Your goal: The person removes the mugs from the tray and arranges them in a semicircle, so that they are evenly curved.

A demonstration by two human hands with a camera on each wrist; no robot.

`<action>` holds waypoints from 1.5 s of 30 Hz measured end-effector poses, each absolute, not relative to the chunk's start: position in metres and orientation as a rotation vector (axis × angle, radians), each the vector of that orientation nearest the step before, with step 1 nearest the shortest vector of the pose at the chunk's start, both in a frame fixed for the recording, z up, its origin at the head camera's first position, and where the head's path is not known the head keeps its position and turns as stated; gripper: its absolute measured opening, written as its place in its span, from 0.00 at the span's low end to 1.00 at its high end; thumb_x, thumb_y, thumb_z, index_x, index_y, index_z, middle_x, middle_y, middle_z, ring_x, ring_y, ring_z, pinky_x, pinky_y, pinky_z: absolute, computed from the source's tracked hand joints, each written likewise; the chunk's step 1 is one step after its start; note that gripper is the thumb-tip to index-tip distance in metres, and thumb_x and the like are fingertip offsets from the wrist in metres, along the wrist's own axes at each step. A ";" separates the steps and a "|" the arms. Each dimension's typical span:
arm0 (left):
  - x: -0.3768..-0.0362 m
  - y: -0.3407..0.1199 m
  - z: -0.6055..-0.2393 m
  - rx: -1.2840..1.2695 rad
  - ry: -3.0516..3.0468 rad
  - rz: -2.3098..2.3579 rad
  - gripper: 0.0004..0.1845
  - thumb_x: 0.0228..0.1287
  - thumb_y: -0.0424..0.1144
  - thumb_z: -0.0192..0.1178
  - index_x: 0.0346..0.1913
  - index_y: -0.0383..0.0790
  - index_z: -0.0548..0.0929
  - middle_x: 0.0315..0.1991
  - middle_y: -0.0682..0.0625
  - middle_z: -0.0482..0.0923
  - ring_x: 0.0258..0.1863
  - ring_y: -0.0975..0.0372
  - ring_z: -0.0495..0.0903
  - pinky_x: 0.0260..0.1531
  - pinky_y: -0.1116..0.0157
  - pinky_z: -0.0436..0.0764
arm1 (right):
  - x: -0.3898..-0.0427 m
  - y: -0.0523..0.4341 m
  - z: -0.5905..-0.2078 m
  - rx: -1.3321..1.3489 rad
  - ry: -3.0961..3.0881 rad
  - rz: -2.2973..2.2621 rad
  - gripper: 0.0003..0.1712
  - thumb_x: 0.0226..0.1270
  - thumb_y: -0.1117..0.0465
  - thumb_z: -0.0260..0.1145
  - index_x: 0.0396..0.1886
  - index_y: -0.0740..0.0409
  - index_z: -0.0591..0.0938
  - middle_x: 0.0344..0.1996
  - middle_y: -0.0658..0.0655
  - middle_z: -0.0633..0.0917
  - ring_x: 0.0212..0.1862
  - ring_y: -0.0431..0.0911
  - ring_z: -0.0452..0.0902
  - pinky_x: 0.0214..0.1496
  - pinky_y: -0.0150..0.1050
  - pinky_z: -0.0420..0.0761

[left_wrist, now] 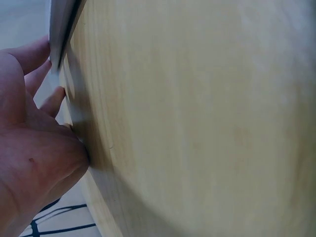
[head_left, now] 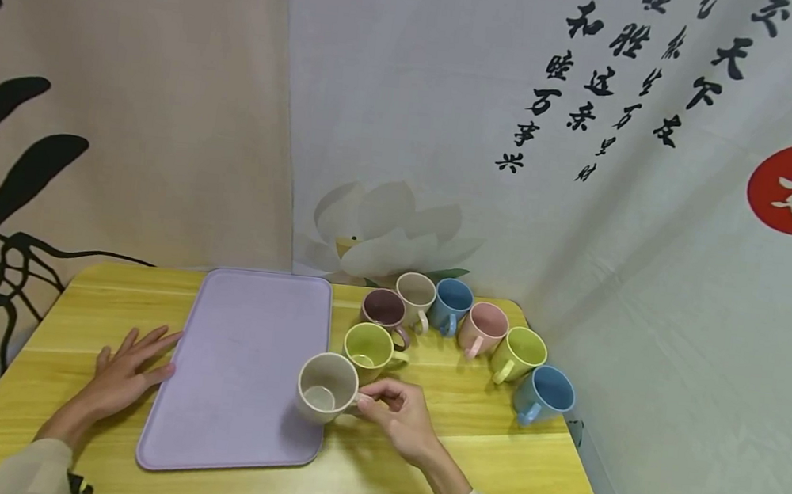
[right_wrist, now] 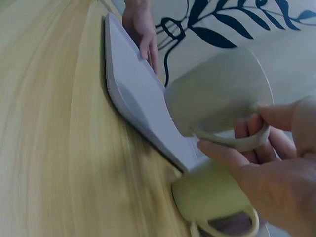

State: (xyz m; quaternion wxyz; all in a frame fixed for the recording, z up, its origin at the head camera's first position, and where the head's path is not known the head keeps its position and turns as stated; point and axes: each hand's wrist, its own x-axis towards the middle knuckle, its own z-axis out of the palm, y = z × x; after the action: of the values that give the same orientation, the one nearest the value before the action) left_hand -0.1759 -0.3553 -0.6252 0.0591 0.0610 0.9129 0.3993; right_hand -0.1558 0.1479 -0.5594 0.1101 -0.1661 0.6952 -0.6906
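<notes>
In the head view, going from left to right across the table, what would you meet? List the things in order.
Left hand → purple tray → beige cup held by the right hand → pink cup → green cup → blue cup at the table's right edge.

Yellow wooden table (head_left: pixel 460 476); cluster of seven mugs (head_left: pixel 460 329) at its back right; printed lotus-and-calligraphy cloth backdrop (head_left: pixel 589 178) behind.
</notes>
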 end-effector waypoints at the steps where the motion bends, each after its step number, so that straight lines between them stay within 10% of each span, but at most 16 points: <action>1: -0.176 -0.356 -0.625 0.186 2.764 1.210 0.37 0.91 0.51 0.54 0.91 0.40 0.61 0.92 0.24 0.43 0.88 0.20 0.25 0.75 0.15 0.18 | -0.156 0.152 -0.560 -0.505 2.040 -2.026 0.13 0.77 0.72 0.72 0.52 0.83 0.86 0.51 0.83 0.88 0.48 0.36 0.92 0.55 0.36 0.95; 7: -0.176 -0.356 -0.624 0.190 2.758 1.222 0.37 0.91 0.51 0.54 0.91 0.39 0.60 0.92 0.24 0.42 0.88 0.20 0.24 0.75 0.15 0.17 | -0.155 0.173 -0.560 -0.569 2.037 -2.002 0.14 0.77 0.72 0.72 0.51 0.83 0.86 0.50 0.81 0.89 0.49 0.36 0.92 0.55 0.37 0.95; 16: -0.175 -0.356 -0.625 0.195 2.767 1.227 0.37 0.91 0.51 0.54 0.91 0.40 0.60 0.91 0.23 0.43 0.88 0.20 0.25 0.75 0.15 0.17 | -0.158 0.197 -0.566 -0.542 1.996 -2.009 0.15 0.78 0.73 0.71 0.53 0.86 0.84 0.46 0.51 0.94 0.50 0.38 0.93 0.58 0.43 0.95; 25: -0.175 -0.356 -0.625 0.191 2.752 1.222 0.37 0.91 0.51 0.54 0.91 0.40 0.59 0.92 0.23 0.41 0.88 0.20 0.23 0.75 0.15 0.16 | -0.160 0.211 -0.573 -0.539 2.035 -1.971 0.16 0.78 0.71 0.72 0.52 0.85 0.84 0.50 0.88 0.86 0.49 0.38 0.94 0.58 0.47 0.96; 35: -0.176 -0.355 -0.627 0.189 2.763 1.215 0.37 0.91 0.52 0.54 0.91 0.40 0.60 0.92 0.24 0.42 0.88 0.20 0.24 0.75 0.16 0.16 | -0.165 0.220 -0.586 -0.510 2.138 -1.920 0.12 0.78 0.71 0.73 0.51 0.80 0.87 0.46 0.66 0.95 0.47 0.41 0.94 0.56 0.40 0.96; 45: -0.175 -0.355 -0.627 0.200 2.755 1.233 0.37 0.91 0.51 0.54 0.91 0.40 0.60 0.92 0.23 0.42 0.88 0.20 0.23 0.75 0.16 0.15 | -0.168 0.222 -0.589 -0.487 2.168 -1.906 0.12 0.78 0.70 0.73 0.52 0.78 0.88 0.47 0.75 0.92 0.47 0.38 0.92 0.52 0.32 0.93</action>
State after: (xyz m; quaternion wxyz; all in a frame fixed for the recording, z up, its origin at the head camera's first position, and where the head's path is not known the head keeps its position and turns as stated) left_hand -0.1746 -0.3554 -0.6275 0.0581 0.0660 0.9092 0.4070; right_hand -0.1676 0.2223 -0.5887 0.1067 -0.1655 0.7364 -0.6472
